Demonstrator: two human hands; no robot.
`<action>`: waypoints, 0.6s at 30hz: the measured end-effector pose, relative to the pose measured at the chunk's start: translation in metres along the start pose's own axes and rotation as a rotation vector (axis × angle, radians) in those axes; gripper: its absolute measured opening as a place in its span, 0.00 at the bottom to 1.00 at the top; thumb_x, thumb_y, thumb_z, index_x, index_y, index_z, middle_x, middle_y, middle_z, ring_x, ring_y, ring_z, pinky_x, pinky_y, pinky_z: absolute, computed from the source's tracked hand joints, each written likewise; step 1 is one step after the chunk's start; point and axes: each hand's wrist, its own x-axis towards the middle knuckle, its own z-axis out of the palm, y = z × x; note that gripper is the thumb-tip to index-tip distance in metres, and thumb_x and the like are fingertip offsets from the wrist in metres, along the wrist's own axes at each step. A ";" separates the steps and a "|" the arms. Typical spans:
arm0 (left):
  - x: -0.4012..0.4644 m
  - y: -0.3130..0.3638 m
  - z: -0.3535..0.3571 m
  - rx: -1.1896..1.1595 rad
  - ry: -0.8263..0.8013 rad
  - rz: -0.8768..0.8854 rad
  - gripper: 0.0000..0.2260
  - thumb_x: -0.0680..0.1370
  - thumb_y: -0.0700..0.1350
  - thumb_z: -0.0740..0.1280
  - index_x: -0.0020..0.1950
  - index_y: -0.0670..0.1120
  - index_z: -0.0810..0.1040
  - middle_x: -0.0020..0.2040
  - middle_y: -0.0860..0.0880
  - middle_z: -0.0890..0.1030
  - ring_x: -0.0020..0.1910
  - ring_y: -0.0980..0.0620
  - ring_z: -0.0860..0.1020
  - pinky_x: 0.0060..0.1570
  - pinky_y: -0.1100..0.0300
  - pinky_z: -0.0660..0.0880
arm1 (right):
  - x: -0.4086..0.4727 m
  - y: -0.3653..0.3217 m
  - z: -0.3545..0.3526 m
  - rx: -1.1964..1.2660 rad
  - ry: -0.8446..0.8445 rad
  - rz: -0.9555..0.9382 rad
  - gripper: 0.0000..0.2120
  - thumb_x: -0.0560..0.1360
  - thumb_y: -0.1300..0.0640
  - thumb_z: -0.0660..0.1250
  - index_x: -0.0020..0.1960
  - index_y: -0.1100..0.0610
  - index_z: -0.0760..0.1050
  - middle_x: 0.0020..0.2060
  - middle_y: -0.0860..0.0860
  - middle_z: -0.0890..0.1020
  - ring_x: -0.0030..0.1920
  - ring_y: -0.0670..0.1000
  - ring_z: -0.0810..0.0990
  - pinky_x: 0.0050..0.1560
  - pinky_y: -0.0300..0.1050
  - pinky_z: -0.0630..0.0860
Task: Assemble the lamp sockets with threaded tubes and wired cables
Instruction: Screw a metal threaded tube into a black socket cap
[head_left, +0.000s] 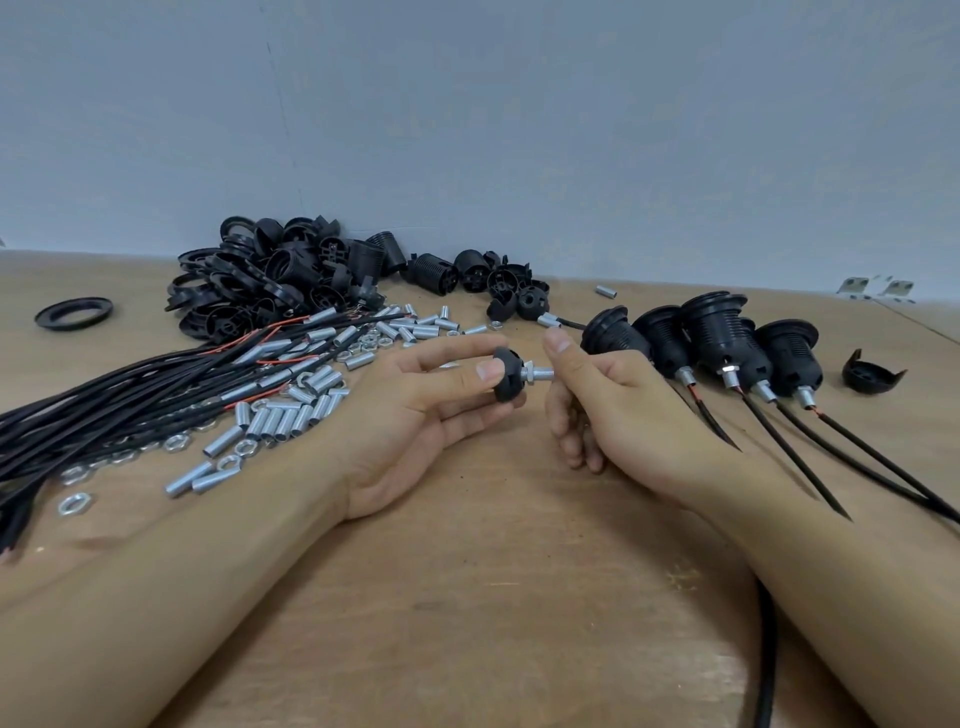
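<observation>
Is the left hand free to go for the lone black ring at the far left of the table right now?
Probably not yet: the left hand holds the socket cap with its threaded tube. The path to the ring crosses the cables.

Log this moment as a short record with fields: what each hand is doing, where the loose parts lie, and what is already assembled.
left hand: pinches black socket cap, palm up
right hand: grips threaded tube that sticks out of the cap
nut: one on the tube beside the cap
loose tubes and nuts: scattered left of the hands
cables: black bundle at far left
socket parts: black pile near the wall
finished sockets: row on the right, cables attached
table: wood
</observation>
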 end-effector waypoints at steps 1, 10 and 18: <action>0.000 0.001 0.000 -0.003 0.005 -0.005 0.18 0.69 0.38 0.72 0.58 0.38 0.80 0.50 0.41 0.85 0.53 0.40 0.84 0.50 0.57 0.81 | 0.001 0.000 0.000 0.028 0.010 -0.013 0.30 0.78 0.33 0.54 0.34 0.54 0.77 0.26 0.52 0.79 0.25 0.50 0.76 0.26 0.41 0.71; 0.001 0.000 0.000 0.006 0.022 -0.009 0.18 0.68 0.38 0.72 0.58 0.38 0.80 0.52 0.41 0.85 0.53 0.41 0.84 0.48 0.58 0.81 | 0.000 -0.001 0.002 0.082 0.006 -0.030 0.12 0.81 0.48 0.62 0.45 0.56 0.74 0.29 0.49 0.79 0.29 0.50 0.77 0.25 0.44 0.72; 0.002 0.000 0.001 0.012 0.022 -0.007 0.19 0.69 0.39 0.71 0.60 0.38 0.80 0.53 0.41 0.85 0.53 0.41 0.84 0.47 0.59 0.81 | 0.000 -0.004 0.004 0.096 0.027 -0.012 0.13 0.79 0.45 0.63 0.47 0.55 0.75 0.30 0.49 0.80 0.26 0.47 0.76 0.24 0.41 0.70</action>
